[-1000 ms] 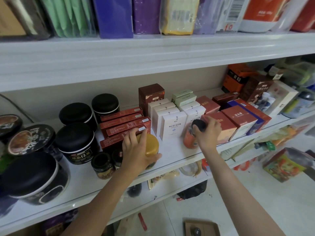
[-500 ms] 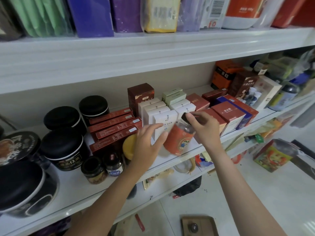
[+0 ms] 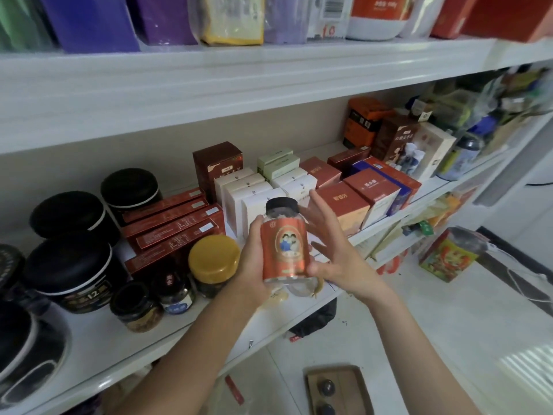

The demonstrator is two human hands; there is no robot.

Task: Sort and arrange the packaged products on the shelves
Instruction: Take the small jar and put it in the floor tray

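Covering jar (image 3: 284, 239) edge: left hand (image 3: 253, 260)

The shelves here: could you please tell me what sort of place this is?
Probably a small shop or stockroom: white shelves crowded with rows of boxed products, black-lidded tubs, and a barcoded pouch above; the left hand holds a red-labelled jar.

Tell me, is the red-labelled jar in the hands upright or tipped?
Upright: the red-labelled jar has its black cap on top, gripped by the left hand.
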